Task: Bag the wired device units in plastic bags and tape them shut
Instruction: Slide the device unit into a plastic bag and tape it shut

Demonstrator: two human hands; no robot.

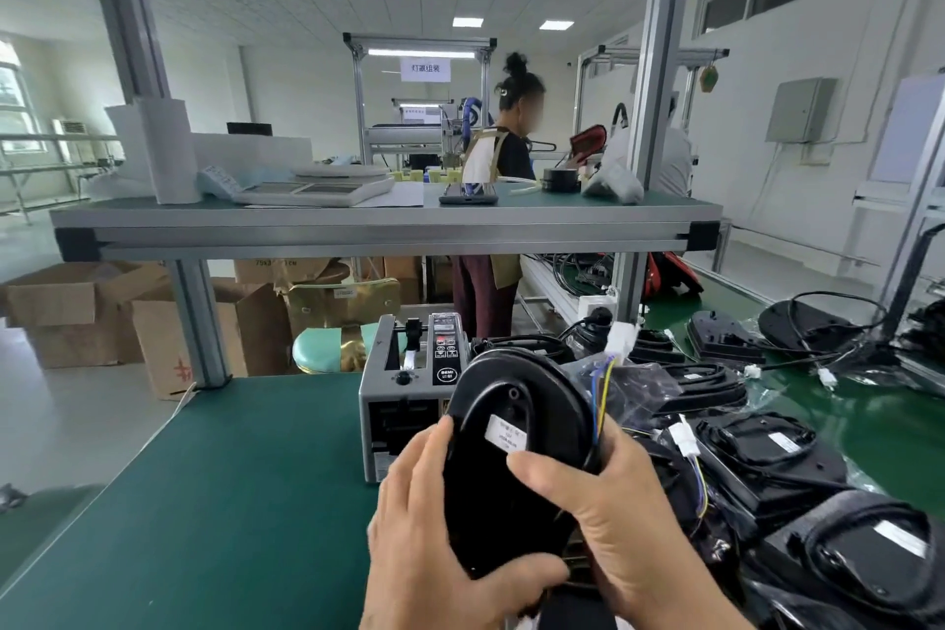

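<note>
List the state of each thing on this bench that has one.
Device unit: held in both hands, label facing camera.
Left hand: grips the unit's left edge.
Right hand: grips its right edge.
Tape dispenser: upright on the table, untouched.
Other units: piled at right.

Counts, as I see them. My hands: two, left hand (440, 542) and right hand (631, 519). Black unit (511, 445) in them: one. Tape dispenser (409, 389): one. Heaped units (767, 455) at my right: at least five. Scale (317, 187): one. Workers (511, 138) beyond: two.

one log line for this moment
left hand: grips black unit | right hand: grips same unit, thumb by label | tape dispenser: behind unit, untouched
</note>
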